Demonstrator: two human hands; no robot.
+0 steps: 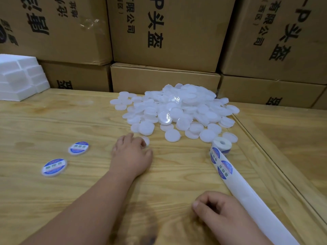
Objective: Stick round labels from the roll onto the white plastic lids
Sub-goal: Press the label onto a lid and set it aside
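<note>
Both hands are bare: no gloves, rings or tape on either. The left hand [131, 156] comes with a long stretch of bare forearm [92, 206] that runs to the lower edge of the view with no sleeve or cuff on it. No watch or band shows at that wrist. The right hand [221, 211] shows short, plain fingernails; its wrist is cut off by the frame, so whether anything is worn there cannot be told.

Single head-worn wide-angle view. Camera looked forward and down over the plywood table [70, 117] from close above the person's forearms, facing stacked cardboard boxes [164, 32] at the far edge. Edges curved visibly.
</note>
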